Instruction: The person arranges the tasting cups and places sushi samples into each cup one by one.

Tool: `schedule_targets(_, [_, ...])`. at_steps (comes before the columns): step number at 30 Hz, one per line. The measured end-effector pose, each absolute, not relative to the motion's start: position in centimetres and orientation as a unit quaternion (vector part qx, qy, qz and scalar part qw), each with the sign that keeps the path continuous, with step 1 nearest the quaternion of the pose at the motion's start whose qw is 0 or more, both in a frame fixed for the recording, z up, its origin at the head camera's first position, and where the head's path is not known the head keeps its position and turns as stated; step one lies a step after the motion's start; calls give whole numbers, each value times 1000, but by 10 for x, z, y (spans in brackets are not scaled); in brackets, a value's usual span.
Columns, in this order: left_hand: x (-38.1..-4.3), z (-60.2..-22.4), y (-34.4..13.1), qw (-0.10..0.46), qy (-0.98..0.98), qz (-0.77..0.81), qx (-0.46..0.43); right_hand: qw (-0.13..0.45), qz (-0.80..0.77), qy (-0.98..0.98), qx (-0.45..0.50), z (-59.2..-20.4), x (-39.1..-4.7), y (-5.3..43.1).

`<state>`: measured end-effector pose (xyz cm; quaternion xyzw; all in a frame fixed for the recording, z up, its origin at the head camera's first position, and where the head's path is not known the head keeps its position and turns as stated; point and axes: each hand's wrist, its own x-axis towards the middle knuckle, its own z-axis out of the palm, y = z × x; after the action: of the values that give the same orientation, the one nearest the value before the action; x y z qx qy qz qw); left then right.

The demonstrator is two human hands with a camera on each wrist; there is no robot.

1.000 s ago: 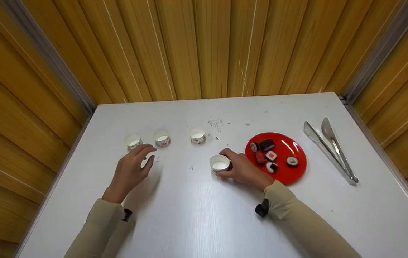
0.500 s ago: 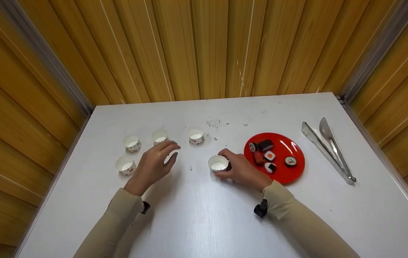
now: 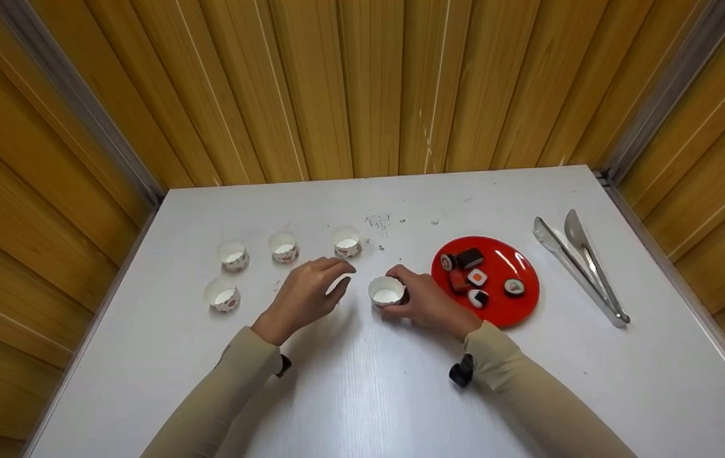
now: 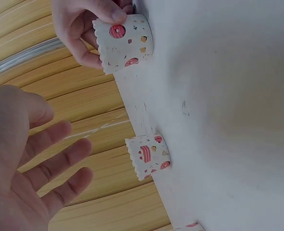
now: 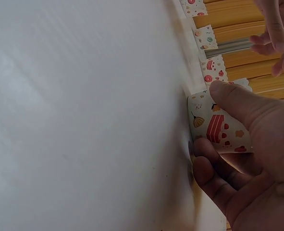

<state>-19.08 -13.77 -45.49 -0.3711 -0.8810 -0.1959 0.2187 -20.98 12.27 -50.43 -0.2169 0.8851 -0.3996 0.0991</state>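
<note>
My right hand (image 3: pixel 429 301) holds a white paper baking cup (image 3: pixel 386 291) by its side, thumb and fingers curled round it. In the right wrist view that paper cup (image 5: pixel 216 122) shows a printed cake pattern and stands at the table surface. Just left of it, my left hand (image 3: pixel 308 291) hovers with relaxed, parted fingers and holds nothing. The left wrist view shows this left hand (image 4: pixel 36 154) spread apart from the cups. Beyond it stands another paper cup (image 3: pixel 346 242), with a second cup (image 3: pixel 284 247) further left.
Two more paper cups, a back one (image 3: pixel 233 256) and a front one (image 3: pixel 222 294), stand at the left. A red plate (image 3: pixel 515 310) with several sushi pieces (image 3: pixel 477 277) lies right of my right hand. Metal tongs (image 3: pixel 582 267) lie further right on the white table (image 3: pixel 349 407).
My left hand has moved right, from beside the left cups toward the held cup, uncovering the front-left cup. My right hand keeps its hold in the same place.
</note>
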Motion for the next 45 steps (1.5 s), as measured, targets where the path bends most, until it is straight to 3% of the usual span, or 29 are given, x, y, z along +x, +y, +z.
schedule_targets(20, [-188,-476,-97,178,-869,-191,-421,97,-373,893,-232,-503,-211,123])
schedule_targets(45, [-186,-484,-95,127,-879,-186,-421,89,-376,893,-229,-503,-210,124])
